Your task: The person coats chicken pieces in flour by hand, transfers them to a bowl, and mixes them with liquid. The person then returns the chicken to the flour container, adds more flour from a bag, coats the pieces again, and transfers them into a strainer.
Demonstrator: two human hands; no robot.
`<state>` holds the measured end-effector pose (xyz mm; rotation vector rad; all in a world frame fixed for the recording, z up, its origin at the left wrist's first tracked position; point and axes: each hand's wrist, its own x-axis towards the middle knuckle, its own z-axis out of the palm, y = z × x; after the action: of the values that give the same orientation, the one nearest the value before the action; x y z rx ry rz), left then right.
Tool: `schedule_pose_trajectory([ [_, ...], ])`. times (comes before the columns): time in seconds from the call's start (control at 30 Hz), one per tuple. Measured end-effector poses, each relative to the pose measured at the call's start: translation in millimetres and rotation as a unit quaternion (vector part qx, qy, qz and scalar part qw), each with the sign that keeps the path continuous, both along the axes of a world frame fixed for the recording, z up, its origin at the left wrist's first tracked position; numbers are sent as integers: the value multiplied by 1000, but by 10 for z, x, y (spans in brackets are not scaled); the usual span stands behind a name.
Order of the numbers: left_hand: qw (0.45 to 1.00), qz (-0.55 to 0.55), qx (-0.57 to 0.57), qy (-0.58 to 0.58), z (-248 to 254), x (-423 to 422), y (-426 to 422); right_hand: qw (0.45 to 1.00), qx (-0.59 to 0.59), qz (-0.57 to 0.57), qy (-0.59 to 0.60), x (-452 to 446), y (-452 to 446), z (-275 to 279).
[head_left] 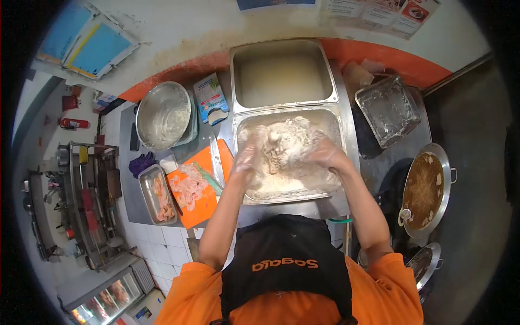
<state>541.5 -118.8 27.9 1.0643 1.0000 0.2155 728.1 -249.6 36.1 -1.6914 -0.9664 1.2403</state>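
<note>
Both hands wear thin clear gloves and are inside a metal pan (pixel 331 190) of pale flour. My left hand (pixel 252 150) is at the left side of a flour-coated heap (pixel 287 142), its fingers blurred against the flour. On the heap's right side is my right hand (pixel 324 150), fingers curved toward it. Whether either hand grips a piece cannot be made out. Behind this pan stands a second metal pan (pixel 281 78) with cloudy pale liquid.
Left are a steel bowl (pixel 164 116), a box (pixel 211 97), an orange board (pixel 200 208) with raw meat (pixel 189 187) and a knife (pixel 217 162), and a meat tray (pixel 157 195). Right are a floury tray (pixel 387 111) and a pan of brown oil (pixel 423 189).
</note>
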Motion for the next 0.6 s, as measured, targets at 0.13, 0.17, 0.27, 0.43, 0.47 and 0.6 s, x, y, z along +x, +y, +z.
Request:
schedule_pose_trajectory([
  [0.13,1000,-15,-4,23,-1186,21,94,975,-181,-87,97,-32,-31,-538],
  [0.17,992,-76,97,-28,-1799,9,103,980,-157,-87,87,-114,27,-663],
  [0.27,974,66,-200,-83,-662,331,-66,996,-88,-8,-10,-311,197,-915],
  [0.43,997,-52,8,57,-439,77,146,982,-50,-40,180,176,-44,-423],
  [0.47,992,-63,-15,104,-371,137,242,955,-78,-88,273,263,-23,-349],
  [0.6,979,-77,53,182,-1176,414,474,982,-174,-59,33,136,372,-936],
])
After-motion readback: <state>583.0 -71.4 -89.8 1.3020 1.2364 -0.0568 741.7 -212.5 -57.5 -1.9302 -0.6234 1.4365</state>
